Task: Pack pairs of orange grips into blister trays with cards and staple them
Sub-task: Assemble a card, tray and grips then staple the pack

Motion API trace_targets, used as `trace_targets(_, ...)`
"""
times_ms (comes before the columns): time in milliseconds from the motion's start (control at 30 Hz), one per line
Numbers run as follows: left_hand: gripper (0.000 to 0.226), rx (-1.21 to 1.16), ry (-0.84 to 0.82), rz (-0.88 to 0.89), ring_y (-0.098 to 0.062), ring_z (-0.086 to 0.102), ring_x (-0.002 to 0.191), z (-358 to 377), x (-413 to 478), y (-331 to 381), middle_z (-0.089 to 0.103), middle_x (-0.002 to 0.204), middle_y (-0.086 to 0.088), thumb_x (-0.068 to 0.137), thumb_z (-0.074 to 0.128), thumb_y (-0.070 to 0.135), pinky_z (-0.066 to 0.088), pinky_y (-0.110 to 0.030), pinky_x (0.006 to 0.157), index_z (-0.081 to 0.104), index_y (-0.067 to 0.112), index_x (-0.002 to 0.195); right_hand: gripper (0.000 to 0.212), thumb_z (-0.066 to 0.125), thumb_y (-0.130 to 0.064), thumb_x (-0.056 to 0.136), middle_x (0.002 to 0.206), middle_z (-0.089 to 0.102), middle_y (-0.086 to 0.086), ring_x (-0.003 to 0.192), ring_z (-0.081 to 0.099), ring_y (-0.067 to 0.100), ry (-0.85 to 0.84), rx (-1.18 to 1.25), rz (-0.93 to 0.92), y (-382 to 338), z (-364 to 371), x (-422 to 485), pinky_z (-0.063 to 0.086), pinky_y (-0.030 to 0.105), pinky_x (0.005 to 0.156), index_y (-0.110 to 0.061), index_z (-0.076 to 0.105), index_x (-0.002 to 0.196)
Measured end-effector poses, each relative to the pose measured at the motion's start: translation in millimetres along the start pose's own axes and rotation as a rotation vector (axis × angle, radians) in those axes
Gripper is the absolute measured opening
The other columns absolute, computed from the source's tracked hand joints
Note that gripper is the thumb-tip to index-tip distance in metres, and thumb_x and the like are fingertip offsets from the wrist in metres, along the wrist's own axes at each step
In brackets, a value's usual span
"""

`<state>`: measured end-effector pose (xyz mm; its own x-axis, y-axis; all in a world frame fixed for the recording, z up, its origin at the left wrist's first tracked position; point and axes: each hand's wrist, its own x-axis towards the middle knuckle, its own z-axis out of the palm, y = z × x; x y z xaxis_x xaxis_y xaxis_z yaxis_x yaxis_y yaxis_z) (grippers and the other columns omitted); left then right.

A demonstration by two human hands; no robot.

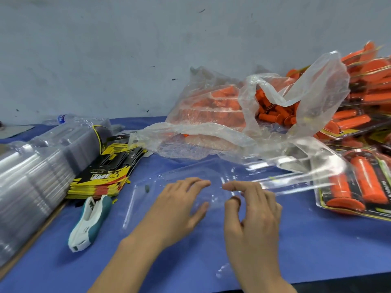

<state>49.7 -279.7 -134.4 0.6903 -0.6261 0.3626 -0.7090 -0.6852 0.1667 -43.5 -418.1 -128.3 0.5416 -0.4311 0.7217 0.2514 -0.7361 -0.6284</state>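
A clear, empty blister tray (146, 199) lies opened on the blue table in front of me, with its other half (296, 172) lifted toward the right. My left hand (179, 208) rests flat on the lying half, fingers straight. My right hand (251, 210) has curled fingers, and its thumb and forefinger pinch the tray near the fold. Loose orange grips (275, 115) fill a crumpled clear plastic bag (211, 132) behind the tray. A stack of yellow and black cards (105, 176) lies to the left. In front of the cards is a white and teal stapler (91, 223).
A tall stack of empty clear trays (31, 176) fills the left edge. Finished packs of orange grips (359, 187) pile up at the right. A water bottle (63, 118) lies at the back left by the grey wall. The table's front edge runs just below my wrists.
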Motion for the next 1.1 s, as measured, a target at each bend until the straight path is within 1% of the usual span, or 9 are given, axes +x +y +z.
trace_targets(133, 0.067, 0.145, -0.136, 0.078, -0.013, 0.034, 0.137, 17.3, 21.0, 18.6, 0.034, 0.152, 0.008, 0.087, 0.024, 0.058, 0.024, -0.032, 0.113, 0.031, 0.032, 0.147, 0.021, 0.041, -0.019, 0.089, 0.097, 0.06, -0.012, 0.093, 0.05, 0.014, -0.057, -0.016, -0.136, 7.1, -0.3, 12.0, 0.035, 0.026, 0.088, -0.025, 0.059, 0.098)
trace_targets(267, 0.077, 0.03, -0.195, 0.05, -0.014, 0.019, 0.145, 19.3, 21.8, 25.2, 0.026, 0.157, 0.002, 0.083, 0.034, 0.07, 0.015, -0.038, 0.119, 0.027, 0.032, 0.15, 0.028, 0.043, -0.018, 0.089, 0.105, 0.061, -0.012, 0.102, 0.052, 0.016, -0.173, -0.068, -0.036, 19.7, 10.1, 34.4, 0.036, 0.029, 0.091, -0.024, 0.061, 0.109)
trace_targets(367, 0.061, -0.085, -0.054, -0.072, -0.009, 0.028, 0.139, 4.6, 16.5, 7.3, 0.041, 0.148, 0.006, 0.091, 0.034, 0.069, 0.022, -0.03, 0.116, 0.045, 0.034, 0.14, 0.028, 0.053, -0.007, 0.09, 0.11, 0.064, -0.006, 0.104, 0.056, 0.022, -0.228, -0.138, 0.013, 25.5, 21.3, 47.0, 0.04, 0.037, 0.092, -0.02, 0.063, 0.114)
trace_targets(467, 0.04, 0.1, 0.122, -0.323, -0.014, 0.044, 0.127, -13.1, 9.5, -38.9, 0.054, 0.134, 0.007, 0.099, 0.044, 0.048, 0.032, -0.028, 0.107, 0.054, 0.027, 0.133, 0.032, 0.055, -0.006, 0.09, 0.113, 0.066, -0.003, 0.105, 0.057, 0.025, -0.325, -0.204, -0.015, 26.6, 31.5, 56.0, 0.042, 0.042, 0.092, -0.019, 0.063, 0.119)
trace_targets(567, 0.044, 0.26, 0.117, -0.646, -0.023, 0.045, 0.129, -23.1, -5.4, -88.4, 0.053, 0.138, -0.003, 0.099, 0.047, 0.039, 0.033, -0.035, 0.108, 0.049, 0.019, 0.139, 0.032, 0.053, -0.013, 0.093, 0.117, 0.064, -0.006, 0.111, 0.054, 0.022, -0.46, -0.268, -0.028, 29.1, 42.6, 56.0, 0.036, 0.038, 0.096, -0.022, 0.06, 0.123)
trace_targets(633, 0.044, 0.296, 0.102, -0.755, -0.028, 0.048, 0.126, -24.0, -13.2, -111.3, 0.054, 0.137, -0.008, 0.099, 0.049, 0.036, 0.037, -0.039, 0.104, 0.05, 0.015, 0.137, 0.033, 0.049, -0.016, 0.095, 0.116, 0.062, -0.007, 0.112, 0.052, 0.021, -0.5, -0.306, -0.044, 31.5, 48.9, 54.0, 0.035, 0.037, 0.097, -0.024, 0.058, 0.125)
trace_targets(733, 0.031, 0.289, 0.101, -0.825, -0.031, 0.054, 0.115, -24.2, -18.0, -125.9, 0.062, 0.123, -0.008, 0.101, 0.046, 0.034, 0.045, -0.042, 0.09, 0.059, 0.018, 0.125, 0.033, 0.048, -0.016, 0.095, 0.114, 0.061, -0.008, 0.111, 0.052, 0.02, -0.517, -0.32, -0.05, 33.2, 55.3, 53.3, 0.034, 0.036, 0.096, -0.025, 0.057, 0.125)
trace_targets(900, 0.029, 0.354, 0.215, -0.822, -0.035, 0.061, 0.098, -25.0, -18.6, -127.1, 0.069, 0.103, -0.009, 0.103, 0.039, 0.029, 0.044, -0.04, 0.075, 0.066, 0.017, 0.105, 0.031, 0.047, -0.019, 0.096, 0.116, 0.059, -0.01, 0.112, 0.051, 0.018, -0.551, -0.346, -0.053, 37.5, 63.1, 55.2, 0.031, 0.033, 0.1, -0.028, 0.056, 0.124)
trace_targets(1100, 0.023, 0.297, 0.441, -0.793, -0.039, 0.058, 0.091, -37.4, -21.0, -131.0, 0.066, 0.096, -0.015, 0.098, 0.055, 0.027, 0.043, -0.046, 0.077, 0.066, 0.007, 0.095, 0.032, 0.045, -0.022, 0.098, 0.125, 0.056, -0.009, 0.119, 0.048, 0.015, -0.61, -0.385, -0.076, 43.5, 65.1, 52.8, 0.026, 0.033, 0.11, -0.027, 0.056, 0.127)
